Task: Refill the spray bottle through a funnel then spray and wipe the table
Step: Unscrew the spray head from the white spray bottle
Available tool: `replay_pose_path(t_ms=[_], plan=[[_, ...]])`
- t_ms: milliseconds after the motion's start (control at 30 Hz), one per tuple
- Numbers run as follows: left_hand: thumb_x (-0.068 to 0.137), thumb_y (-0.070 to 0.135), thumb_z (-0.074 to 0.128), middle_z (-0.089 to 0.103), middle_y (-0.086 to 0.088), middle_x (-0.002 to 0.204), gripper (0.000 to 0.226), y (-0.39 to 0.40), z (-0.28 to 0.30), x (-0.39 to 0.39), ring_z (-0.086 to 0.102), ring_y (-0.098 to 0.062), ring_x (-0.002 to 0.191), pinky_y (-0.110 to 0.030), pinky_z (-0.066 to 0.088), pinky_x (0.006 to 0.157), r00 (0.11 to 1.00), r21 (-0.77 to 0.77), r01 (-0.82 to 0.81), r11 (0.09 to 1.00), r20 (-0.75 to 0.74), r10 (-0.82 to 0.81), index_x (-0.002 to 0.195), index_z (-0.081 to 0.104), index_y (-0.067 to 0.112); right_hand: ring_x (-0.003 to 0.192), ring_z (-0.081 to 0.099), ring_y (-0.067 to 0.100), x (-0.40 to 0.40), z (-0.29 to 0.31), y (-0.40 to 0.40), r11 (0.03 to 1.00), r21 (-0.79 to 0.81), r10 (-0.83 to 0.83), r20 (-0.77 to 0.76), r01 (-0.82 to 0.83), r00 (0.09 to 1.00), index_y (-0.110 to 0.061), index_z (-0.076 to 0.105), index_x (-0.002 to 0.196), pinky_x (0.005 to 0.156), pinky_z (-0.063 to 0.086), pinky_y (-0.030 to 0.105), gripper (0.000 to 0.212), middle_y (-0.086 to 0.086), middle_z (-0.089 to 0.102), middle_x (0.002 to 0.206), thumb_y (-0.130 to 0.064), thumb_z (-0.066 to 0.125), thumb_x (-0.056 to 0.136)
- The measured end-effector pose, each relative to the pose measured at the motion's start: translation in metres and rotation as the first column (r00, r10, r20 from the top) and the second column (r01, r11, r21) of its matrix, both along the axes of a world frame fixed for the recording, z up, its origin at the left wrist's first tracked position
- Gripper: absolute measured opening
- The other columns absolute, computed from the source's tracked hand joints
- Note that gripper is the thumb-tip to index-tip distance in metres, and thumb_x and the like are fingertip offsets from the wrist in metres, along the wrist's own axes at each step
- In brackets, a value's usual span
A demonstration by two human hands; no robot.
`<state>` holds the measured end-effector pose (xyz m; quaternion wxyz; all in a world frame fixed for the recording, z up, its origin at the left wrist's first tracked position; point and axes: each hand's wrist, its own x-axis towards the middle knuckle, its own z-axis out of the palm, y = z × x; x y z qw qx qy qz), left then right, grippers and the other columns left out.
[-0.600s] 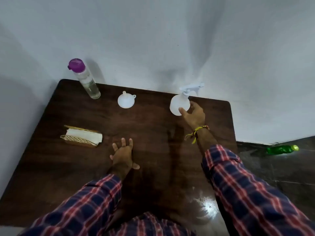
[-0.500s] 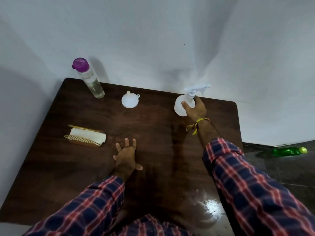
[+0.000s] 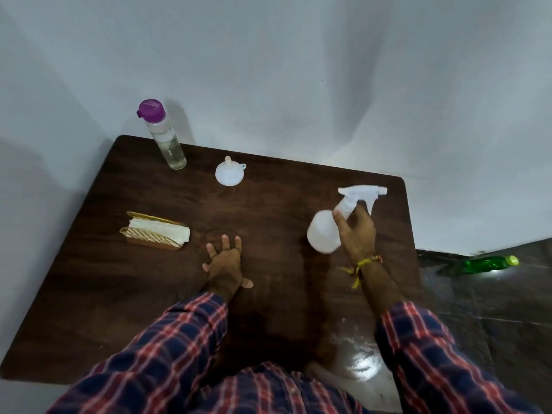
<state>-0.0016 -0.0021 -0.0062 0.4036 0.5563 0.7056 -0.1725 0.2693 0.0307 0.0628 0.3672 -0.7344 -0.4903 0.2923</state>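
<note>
A white spray bottle (image 3: 324,234) is gripped at the neck by the right hand (image 3: 357,234) and tilted above the table (image 3: 268,210); the left hand (image 3: 225,262) is spread flat, a funnel (image 3: 229,174) beyond it.

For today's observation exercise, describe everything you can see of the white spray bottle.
The spray bottle is white, seemingly translucent plastic, with a rounded body, a narrow neck and a white trigger head whose nozzle points right. Its head is on. It is tilted, head leaning away toward the table's far right side. The right hand holds it at the neck, thumb on the near side. The picture does not settle whether its base touches the table. Its fill level cannot be seen.
</note>
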Motion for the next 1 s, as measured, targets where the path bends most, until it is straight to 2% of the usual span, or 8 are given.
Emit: replay_pose_path(t_ms=[233,300,400,533,600,733,867,1000], plan=[[0.077,0.043,0.077,-0.011,-0.006,0.164,0.113,-0.031,0.006,0.006,-0.011,-0.036,0.149,-0.065,0.010,0.116,0.998,0.191,0.025,0.981,0.049,-0.035,0.156,-0.002,0.027,0.090,0.065,0.010,0.003,-0.005,-0.119,0.998,0.040,0.046,0.007,-0.046,0.999,-0.018,0.065,0.101,0.079,0.052,0.030,0.021,-0.007,0.069,0.093,-0.029,0.073,0.085],[0.078,0.048,0.075,0.011,-0.004,0.164,0.102,-0.053,0.010,0.017,0.009,-0.030,0.150,-0.055,0.019,0.118,0.969,0.312,-0.091,0.946,0.246,0.012,0.156,0.012,0.029,0.091,0.065,0.008,0.002,-0.015,-0.135,0.993,0.055,0.100,0.025,-0.101,0.995,-0.017,0.067,0.104,0.080,0.053,0.030,0.025,-0.009,0.070,0.096,-0.030,0.073,0.085],[0.076,0.047,0.078,0.042,0.003,0.152,0.087,-0.077,0.033,0.045,0.040,-0.009,0.137,-0.032,0.037,0.112,0.756,0.264,-0.284,0.922,0.653,0.046,0.149,0.033,0.033,0.094,0.066,0.005,-0.007,-0.023,-0.149,0.990,0.037,0.137,0.004,-0.137,0.991,-0.019,0.069,0.109,0.083,0.054,0.032,0.030,-0.012,0.072,0.101,-0.037,0.072,0.085],[0.077,0.039,0.080,0.055,0.002,0.141,0.080,-0.088,0.062,0.073,0.052,-0.007,0.129,-0.033,0.045,0.107,0.534,0.178,-0.339,0.924,0.845,0.033,0.146,0.043,0.021,0.111,0.063,0.014,-0.022,-0.030,-0.156,0.974,0.033,0.225,0.015,-0.226,0.974,-0.014,0.066,0.121,0.096,0.049,0.036,0.043,-0.002,0.069,0.119,-0.033,0.074,0.084],[0.082,0.022,0.079,0.067,-0.002,0.126,0.060,-0.091,0.072,0.077,0.064,-0.015,0.116,-0.033,0.053,0.097,0.448,0.162,-0.387,0.908,0.894,0.031,0.135,0.054,0.013,0.117,0.061,0.013,-0.031,-0.034,-0.158,0.952,0.008,0.305,-0.020,-0.305,0.952,-0.016,0.064,0.124,0.100,0.047,0.041,0.049,-0.004,0.067,0.125,-0.043,0.069,0.084],[0.085,0.007,0.073,0.075,-0.006,0.097,0.020,-0.099,0.076,0.079,0.072,-0.022,0.093,-0.032,0.056,0.078,0.469,0.227,-0.485,0.844,0.883,0.032,0.104,0.067,0.009,0.124,0.056,0.008,-0.043,-0.032,-0.162,0.935,0.019,0.354,-0.083,-0.353,0.932,-0.018,0.061,0.129,0.106,0.044,0.038,0.051,-0.006,0.062,0.132,-0.041,0.070,0.084],[0.087,0.007,0.071,0.075,-0.005,0.098,0.019,-0.106,0.084,0.082,0.072,-0.019,0.093,-0.033,0.058,0.078,0.440,0.185,-0.558,0.809,0.893,0.099,0.104,0.068,0.015,0.123,0.053,0.005,-0.029,-0.029,-0.165,0.903,-0.045,0.416,-0.163,-0.428,0.895,-0.025,0.053,0.134,0.105,0.044,0.027,0.070,-0.012,0.056,0.136,-0.044,0.081,0.073],[0.089,0.007,0.067,0.074,-0.008,0.106,0.028,-0.098,0.097,0.082,0.071,-0.022,0.100,-0.041,0.060,0.079,0.300,0.049,-0.673,0.738,0.930,0.212,0.117,0.064,0.006,0.110,0.061,0.014,-0.002,-0.018,-0.163,0.900,-0.262,0.161,-0.540,-0.347,0.826,-0.028,0.051,0.133,0.087,0.056,0.031,0.083,-0.002,0.059,0.127,-0.047,0.088,0.061]])
